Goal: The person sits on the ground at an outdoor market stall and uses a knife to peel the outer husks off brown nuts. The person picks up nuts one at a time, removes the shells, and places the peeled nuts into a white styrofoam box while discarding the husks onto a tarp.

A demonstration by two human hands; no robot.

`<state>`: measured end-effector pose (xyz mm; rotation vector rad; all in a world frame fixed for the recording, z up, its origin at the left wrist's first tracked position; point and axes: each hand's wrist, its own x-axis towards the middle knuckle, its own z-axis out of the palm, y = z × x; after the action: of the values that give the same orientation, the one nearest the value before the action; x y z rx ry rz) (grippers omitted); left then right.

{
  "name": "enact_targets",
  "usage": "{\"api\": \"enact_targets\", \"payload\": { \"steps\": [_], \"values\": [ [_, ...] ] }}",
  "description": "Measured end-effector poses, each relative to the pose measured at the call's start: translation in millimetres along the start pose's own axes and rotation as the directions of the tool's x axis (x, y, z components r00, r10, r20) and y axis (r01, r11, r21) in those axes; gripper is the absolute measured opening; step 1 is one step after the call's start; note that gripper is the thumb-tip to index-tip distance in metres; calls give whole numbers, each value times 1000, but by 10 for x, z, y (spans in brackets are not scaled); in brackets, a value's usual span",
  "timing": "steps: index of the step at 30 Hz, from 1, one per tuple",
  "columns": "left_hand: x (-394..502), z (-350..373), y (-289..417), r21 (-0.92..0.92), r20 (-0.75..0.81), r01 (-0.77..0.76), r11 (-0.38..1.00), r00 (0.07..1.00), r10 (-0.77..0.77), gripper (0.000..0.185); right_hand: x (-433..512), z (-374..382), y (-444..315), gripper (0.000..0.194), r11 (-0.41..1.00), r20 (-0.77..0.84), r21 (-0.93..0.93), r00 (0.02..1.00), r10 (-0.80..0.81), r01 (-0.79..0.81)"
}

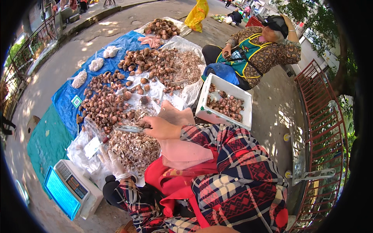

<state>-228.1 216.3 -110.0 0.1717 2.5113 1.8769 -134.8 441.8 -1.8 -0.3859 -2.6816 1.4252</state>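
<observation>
My right hand [161,127], bare, holds a metal-bladed hand tool [129,128] that points left; its exact kind is unclear. A dark brown lump shows by the fingertips. In a pale thin glove, my left hand [112,163] has its fingers apart and nothing visible in it, at the left edge of a heap of peel scraps [132,150]. A dark red object [105,139] lies just above its fingers. Unpeeled taro corms [102,102] are piled on sheets beyond both hands. A pink cloth [186,150] lies over the red apron [163,177] on my lap.
A white foam box [249,109] of corms stands at the right, beside a seated person [256,55] in a green apron. Bagged pale pieces [96,64] lie on the blue tarp [65,87]. A scale [62,192] stands lower left. Red railings [320,116] run along the right.
</observation>
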Motion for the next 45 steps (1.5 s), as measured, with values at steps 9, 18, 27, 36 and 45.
{"api": "enact_targets", "payload": {
  "steps": [9, 18, 27, 36, 45],
  "values": [
    [-982, 496, 474, -203, 495, -61, 977, 854, 157, 26, -418, -645, 156, 21, 792, 43, -611, 998, 50, -13],
    [-1353, 674, 373, -260, 530, -163, 952, 800, 281, 41, -694, -1791, 20, 26, 914, 49, -156, 921, 387, -376],
    [-1377, 633, 97, -325, 586, 279, 904, 810, -39, 50, -859, -3817, -496, 16, 989, -732, 113, 681, 17, 97],
    [-1374, 588, 344, -182, 441, -348, 920, 807, 393, 42, -600, -1452, 68, 24, 955, -164, -295, 986, -41, -9],
    [-1503, 621, 522, -101, 585, -503, 859, 668, 460, 53, -688, -699, 544, 16, 539, 145, -654, 787, -600, 531]
  ]
}}
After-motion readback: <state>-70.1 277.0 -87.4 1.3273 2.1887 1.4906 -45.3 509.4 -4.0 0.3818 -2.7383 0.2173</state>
